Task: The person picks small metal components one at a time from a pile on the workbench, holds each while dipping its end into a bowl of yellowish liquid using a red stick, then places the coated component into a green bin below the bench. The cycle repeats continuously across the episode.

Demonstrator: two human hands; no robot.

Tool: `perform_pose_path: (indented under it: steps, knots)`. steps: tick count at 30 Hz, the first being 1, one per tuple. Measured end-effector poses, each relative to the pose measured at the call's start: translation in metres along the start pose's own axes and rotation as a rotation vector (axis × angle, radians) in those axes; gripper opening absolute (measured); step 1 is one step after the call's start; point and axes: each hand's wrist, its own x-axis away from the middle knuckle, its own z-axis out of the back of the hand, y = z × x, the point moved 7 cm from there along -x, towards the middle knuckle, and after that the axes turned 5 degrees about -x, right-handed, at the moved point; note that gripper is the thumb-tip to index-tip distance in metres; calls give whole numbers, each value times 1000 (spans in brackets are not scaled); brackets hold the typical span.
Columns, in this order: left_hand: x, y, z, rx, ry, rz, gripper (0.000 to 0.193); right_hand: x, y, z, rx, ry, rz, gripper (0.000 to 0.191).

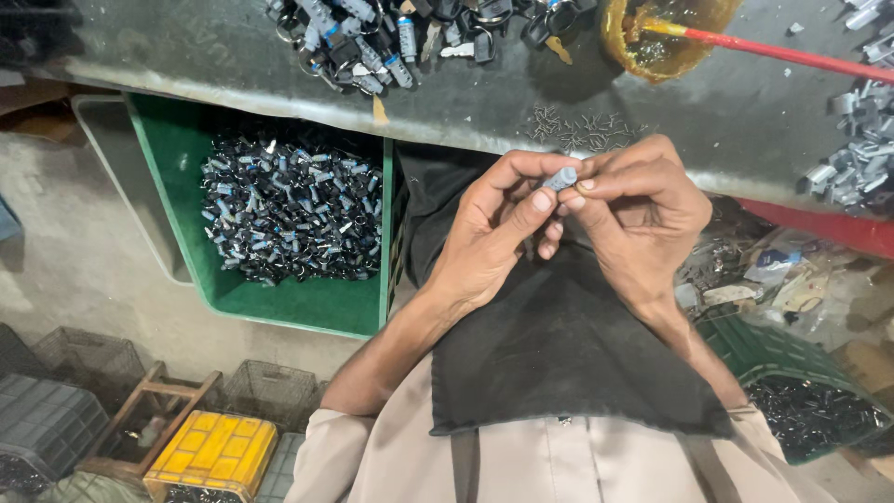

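A small grey metal piece (561,178) is pinched between the fingertips of both hands, just in front of the worktable's edge. My left hand (494,228) grips it from the left with thumb and forefinger. My right hand (643,210) holds it from the right, fingers curled around it. Both hands hover over a black cloth (549,345) spread across my lap. A scatter of tiny metal pins (582,129) lies on the dark grey table (233,65) right above the hands.
A green bin (307,303) full of small dark parts stands at the left. On the table lie assembled ringed pieces (372,42), grey metal parts (861,154) at the right, and an amber bowl (656,42) with a red-handled brush (792,56). A yellow crate (212,455) and wire baskets sit below.
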Motion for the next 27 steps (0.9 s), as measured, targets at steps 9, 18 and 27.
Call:
perform_pose_path:
  steps: [9, 18, 27]
  knots:
    - [1, 29, -3, -156, -28, 43, 34, -22, 4, 20, -544, 120, -352, 46]
    - [-66, 16, -7, 166, 26, -57, 28, -30, -35, 109, 59, 415, 173, 29]
    - [-75, 0, -3, 317, -6, 7, 32, -12, -36, 122, 228, 444, 184, 21]
